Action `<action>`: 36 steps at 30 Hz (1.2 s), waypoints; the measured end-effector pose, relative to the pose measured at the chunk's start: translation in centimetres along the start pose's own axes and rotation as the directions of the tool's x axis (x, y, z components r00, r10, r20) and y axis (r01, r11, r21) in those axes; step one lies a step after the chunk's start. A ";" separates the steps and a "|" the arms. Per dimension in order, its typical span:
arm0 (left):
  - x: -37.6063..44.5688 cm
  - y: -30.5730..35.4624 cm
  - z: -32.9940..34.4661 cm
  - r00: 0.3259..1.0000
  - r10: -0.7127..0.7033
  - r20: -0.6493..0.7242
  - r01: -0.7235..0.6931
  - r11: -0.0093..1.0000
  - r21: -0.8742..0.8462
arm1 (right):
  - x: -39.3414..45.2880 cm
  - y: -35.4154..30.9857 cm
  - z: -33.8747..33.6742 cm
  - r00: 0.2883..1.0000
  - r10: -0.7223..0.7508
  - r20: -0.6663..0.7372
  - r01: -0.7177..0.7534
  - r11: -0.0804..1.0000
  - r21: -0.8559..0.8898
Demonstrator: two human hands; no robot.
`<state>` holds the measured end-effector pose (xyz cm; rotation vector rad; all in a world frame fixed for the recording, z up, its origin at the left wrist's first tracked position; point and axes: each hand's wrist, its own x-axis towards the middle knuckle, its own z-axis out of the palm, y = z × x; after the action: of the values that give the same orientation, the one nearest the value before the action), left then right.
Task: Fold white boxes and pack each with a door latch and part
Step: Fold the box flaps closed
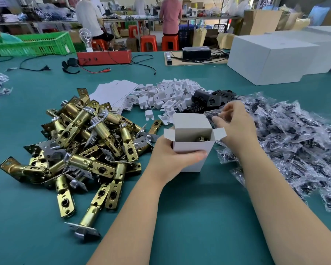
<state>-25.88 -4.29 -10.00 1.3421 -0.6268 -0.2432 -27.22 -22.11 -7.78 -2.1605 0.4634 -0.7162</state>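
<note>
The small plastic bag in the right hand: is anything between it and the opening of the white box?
Nothing visible blocks it. The right hand pinches the bag beside the white box, whose top flaps stand open.

A single wide-angle camera sat on the person's head, looking forward and down across the green counter (180, 217). Both forearms reached in close from the bottom edge; the workshop behind lay far off.
</note>
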 end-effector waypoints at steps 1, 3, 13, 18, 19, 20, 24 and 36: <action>0.0 0.0 0.0 1.000 -0.012 -0.016 0.012 1.000 -0.010 | 0.0 -0.1 0.0 1.000 -0.010 0.001 0.010 1.000 0.015; 0.1 0.0 -0.1 0.998 -0.033 -0.053 0.031 0.999 -0.029 | 0.0 -0.2 0.0 0.999 -0.047 -0.013 0.047 0.998 0.049; 0.6 -0.1 0.4 0.994 -0.023 -0.109 0.021 1.000 -0.021 | -2.8 -4.4 -0.2 0.900 -0.435 -0.003 0.427 0.882 0.201; 0.7 0.0 0.4 0.995 -0.018 -0.099 0.014 0.999 -0.040 | -3.7 -5.4 0.0 0.827 -0.554 0.093 0.561 0.825 -0.072; 0.7 0.0 0.3 0.995 -0.022 -0.096 0.019 0.999 -0.028 | -3.7 -5.4 -0.1 0.819 -0.554 0.149 0.570 0.815 -0.105; 0.8 0.0 0.2 0.996 -0.013 -0.086 0.012 1.000 -0.017 | -3.8 -5.4 -0.1 0.810 -0.549 0.207 0.580 0.802 -0.141; 0.8 -0.1 0.0 0.997 0.021 -0.072 -0.019 0.999 0.026 | -4.3 -5.9 -0.1 0.799 -0.515 0.311 0.595 0.755 -0.277; 0.5 0.5 -0.2 0.961 -0.204 -0.184 0.178 0.973 -0.148 | -2.5 -4.2 0.1 0.956 -0.272 0.109 0.238 0.938 0.253</action>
<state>-25.42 -4.27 -9.43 1.2825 -0.3079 -0.2972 -28.71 -18.18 -5.36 -2.0451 0.0170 -0.7116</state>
